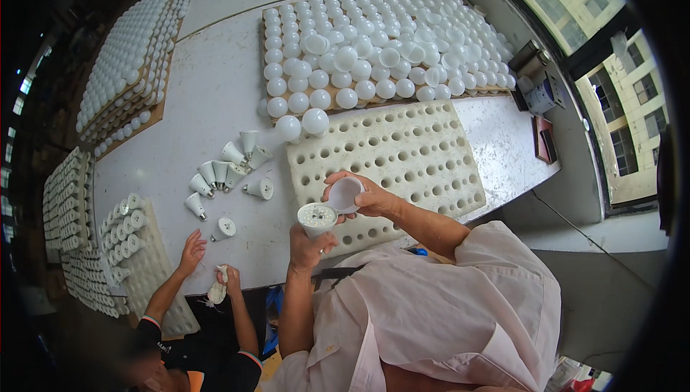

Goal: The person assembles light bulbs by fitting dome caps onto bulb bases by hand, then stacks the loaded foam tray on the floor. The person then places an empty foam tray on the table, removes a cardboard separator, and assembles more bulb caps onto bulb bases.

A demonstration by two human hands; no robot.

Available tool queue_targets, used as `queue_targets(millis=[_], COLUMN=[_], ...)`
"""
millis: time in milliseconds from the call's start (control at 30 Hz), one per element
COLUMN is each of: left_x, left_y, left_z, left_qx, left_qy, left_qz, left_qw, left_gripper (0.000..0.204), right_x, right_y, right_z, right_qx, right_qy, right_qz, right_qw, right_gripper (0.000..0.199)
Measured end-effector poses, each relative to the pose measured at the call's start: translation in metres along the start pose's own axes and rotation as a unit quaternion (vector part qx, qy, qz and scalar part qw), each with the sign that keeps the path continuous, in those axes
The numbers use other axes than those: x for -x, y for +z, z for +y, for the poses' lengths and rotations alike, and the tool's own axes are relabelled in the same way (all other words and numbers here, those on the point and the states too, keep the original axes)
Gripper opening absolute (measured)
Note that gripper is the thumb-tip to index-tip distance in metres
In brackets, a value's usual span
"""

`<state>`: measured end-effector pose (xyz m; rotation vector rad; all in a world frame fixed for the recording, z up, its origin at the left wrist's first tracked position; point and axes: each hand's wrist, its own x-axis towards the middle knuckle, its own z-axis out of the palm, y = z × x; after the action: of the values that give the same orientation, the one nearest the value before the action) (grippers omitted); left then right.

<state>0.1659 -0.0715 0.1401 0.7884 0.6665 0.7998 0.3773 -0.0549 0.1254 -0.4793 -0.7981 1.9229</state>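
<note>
My left hand [306,250] is closed around the white body of an LED bulb [317,228], which stands upright with its round chip board facing up. In the fingers of my right hand [370,199] is a translucent white dome cover [347,194], tilted with its open side toward me. The cover is right beside the bulb's upper rim; whether they touch, I cannot tell. Beneath both hands lies a cream foam board [296,156] with rows of holes. Two round white domes [302,126] sit at its far left corner.
Many white domes [345,97] cover a board at the back. Several bulb bodies [233,153] lie loose on the white table [230,97] to the left. A co-worker's hand [192,251] reaches over the table edge; the other holds a white cloth [217,291]. Stacked dome trays [126,61] stand far left.
</note>
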Motion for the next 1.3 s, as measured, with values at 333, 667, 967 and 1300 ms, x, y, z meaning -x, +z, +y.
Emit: queue_targets(millis=[333, 667, 967, 1300], left_x=[0.009, 0.015, 0.018, 0.020], left_y=[0.001, -0.002, -0.003, 0.020], left_z=[0.007, 0.032, 0.027, 0.045], left_qx=[-0.014, -0.361, -0.321, -0.293], left_qy=[-0.018, -0.070, -0.070, -0.110], left_qz=[-0.004, -0.053, -0.071, -0.098], left_qw=[1.000, 0.928, 0.942, 0.945], left_gripper=[0.034, 0.043, 0.040, 0.032], right_x=[0.003, 0.006, 0.014, 0.020], right_y=[-0.003, 0.053, 0.059, 0.057], right_z=[-0.009, -0.032, -0.004, 0.008], right_qx=[0.137, 0.607, 0.573, 0.505], right_qy=[0.022, 0.033, -0.147, -0.272], right_qz=[-0.033, -0.181, -0.158, -0.127], right_qw=[0.990, 0.773, 0.791, 0.809], right_gripper=[0.079, 0.087, 0.063, 0.037])
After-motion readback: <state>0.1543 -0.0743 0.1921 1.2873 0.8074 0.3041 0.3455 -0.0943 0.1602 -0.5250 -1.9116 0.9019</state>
